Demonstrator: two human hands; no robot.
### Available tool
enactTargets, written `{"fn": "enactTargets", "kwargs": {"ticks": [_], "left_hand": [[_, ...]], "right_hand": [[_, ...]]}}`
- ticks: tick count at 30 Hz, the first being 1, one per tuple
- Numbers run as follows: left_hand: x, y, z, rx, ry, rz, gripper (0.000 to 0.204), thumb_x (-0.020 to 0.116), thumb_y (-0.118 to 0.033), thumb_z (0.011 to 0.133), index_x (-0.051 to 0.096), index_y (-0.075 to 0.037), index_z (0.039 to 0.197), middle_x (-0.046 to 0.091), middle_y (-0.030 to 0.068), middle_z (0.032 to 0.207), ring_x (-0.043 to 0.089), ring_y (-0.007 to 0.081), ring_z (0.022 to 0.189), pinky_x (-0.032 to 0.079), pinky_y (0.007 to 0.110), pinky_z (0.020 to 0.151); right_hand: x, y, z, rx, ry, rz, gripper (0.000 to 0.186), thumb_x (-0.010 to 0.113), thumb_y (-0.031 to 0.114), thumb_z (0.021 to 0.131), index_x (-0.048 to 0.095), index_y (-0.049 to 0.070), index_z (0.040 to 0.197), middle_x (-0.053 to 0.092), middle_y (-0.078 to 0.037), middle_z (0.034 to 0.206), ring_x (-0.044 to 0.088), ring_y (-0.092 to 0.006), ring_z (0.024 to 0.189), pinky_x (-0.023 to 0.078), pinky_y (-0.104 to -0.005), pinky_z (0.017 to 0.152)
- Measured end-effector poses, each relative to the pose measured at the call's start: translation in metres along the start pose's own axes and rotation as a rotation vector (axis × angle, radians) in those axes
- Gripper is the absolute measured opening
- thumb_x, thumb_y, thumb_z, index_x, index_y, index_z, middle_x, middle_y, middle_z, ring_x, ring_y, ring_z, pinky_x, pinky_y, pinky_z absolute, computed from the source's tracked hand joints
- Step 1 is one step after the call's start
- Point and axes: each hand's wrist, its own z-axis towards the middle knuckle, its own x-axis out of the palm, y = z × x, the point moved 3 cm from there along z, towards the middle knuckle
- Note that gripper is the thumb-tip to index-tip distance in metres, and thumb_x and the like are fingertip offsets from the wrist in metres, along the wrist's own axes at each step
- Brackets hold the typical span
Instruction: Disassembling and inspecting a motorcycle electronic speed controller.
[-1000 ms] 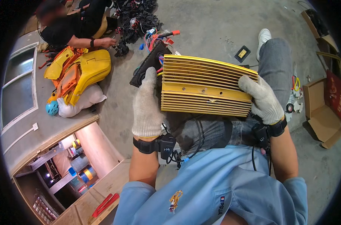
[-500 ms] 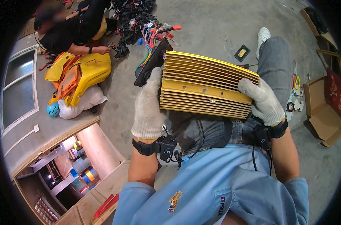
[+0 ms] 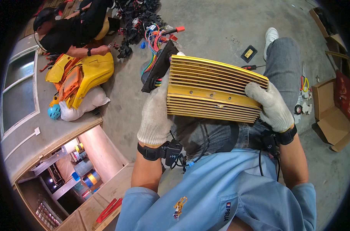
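Observation:
A motor controller (image 3: pixel 217 91) in a gold finned metal casing is held across my lap, its long fins facing up. My gloved left hand (image 3: pixel 155 113) grips its left end, most of the fingers hidden underneath. My gloved right hand (image 3: pixel 271 103) is closed round the right end, thumb on top of the fins. Off the left end hangs a black end cover (image 3: pixel 159 67), tilted. A bundle of coloured wires (image 3: pixel 153 42) with a red connector (image 3: pixel 180 29) runs out past this cover.
On the floor beyond lie a black rectangular part (image 3: pixel 249 53), a screwdriver (image 3: pixel 252 67) and yellow-handled scissors (image 3: pixel 305 84). An open cardboard box (image 3: pixel 330 129) is at right. A person in black (image 3: pixel 73 34) works far left beside yellow plastic panels (image 3: pixel 96 71) and a dark wire heap (image 3: pixel 134 19).
The controller has shifted slightly right and down with both hands. The black end cover leans more upright, and coloured wire ends now show beside my left hand.

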Motion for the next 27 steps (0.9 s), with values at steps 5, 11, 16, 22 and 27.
{"fn": "enactTargets", "kwargs": {"ticks": [5,11,16,22,27], "left_hand": [[0.003,0.008,-0.009,0.121,-0.004,0.132,0.053,0.078,0.002,0.077,0.064,-0.005,0.128,0.073,0.0182,0.112,0.069,0.0416,0.108,0.057,0.043,0.091],[0.004,0.008,-0.01,0.189,0.112,-0.083,0.061,0.067,0.008,0.083,0.062,-0.009,0.141,0.072,0.0191,0.123,0.067,0.0427,0.115,0.056,0.047,0.096],[0.008,0.013,-0.011,0.229,0.089,-0.071,0.057,0.067,0.007,0.083,0.064,-0.007,0.138,0.072,0.0194,0.122,0.068,0.0422,0.112,0.056,0.046,0.094],[0.018,0.02,-0.016,0.139,0.083,-0.015,0.055,0.07,0.007,0.08,0.066,-0.007,0.134,0.073,0.0199,0.12,0.066,0.0424,0.113,0.055,0.048,0.096],[0.017,0.017,-0.013,0.121,0.119,-0.043,0.055,0.073,0.006,0.078,0.066,-0.007,0.131,0.072,0.0202,0.118,0.065,0.0436,0.113,0.054,0.049,0.097]], "right_hand": [[0.003,0.007,-0.004,0.013,0.024,0.049,0.042,0.066,0.016,0.1,0.062,-0.006,0.136,0.071,-0.01,0.126,0.068,-0.0173,0.109,0.054,-0.0325,0.1],[-0.001,0.02,-0.013,-0.239,0.165,-0.469,0.046,0.067,0.018,0.1,0.06,-0.005,0.139,0.07,-0.01,0.129,0.066,-0.0178,0.115,0.052,-0.0329,0.103],[-0.012,0.004,-0.011,0.093,0.189,-0.038,0.055,0.071,0.023,0.1,0.057,-0.005,0.145,0.068,-0.011,0.136,0.064,-0.018,0.122,0.049,-0.0336,0.108],[-0.012,0.014,-0.007,0.141,0.185,-0.062,0.055,0.07,0.024,0.101,0.056,-0.006,0.145,0.067,-0.013,0.138,0.064,-0.0182,0.121,0.05,-0.0325,0.107],[-0.012,0.002,-0.003,0.14,0.186,0.053,0.051,0.069,0.021,0.102,0.057,-0.006,0.144,0.067,-0.015,0.138,0.066,-0.0207,0.121,0.051,-0.0341,0.108]]}}
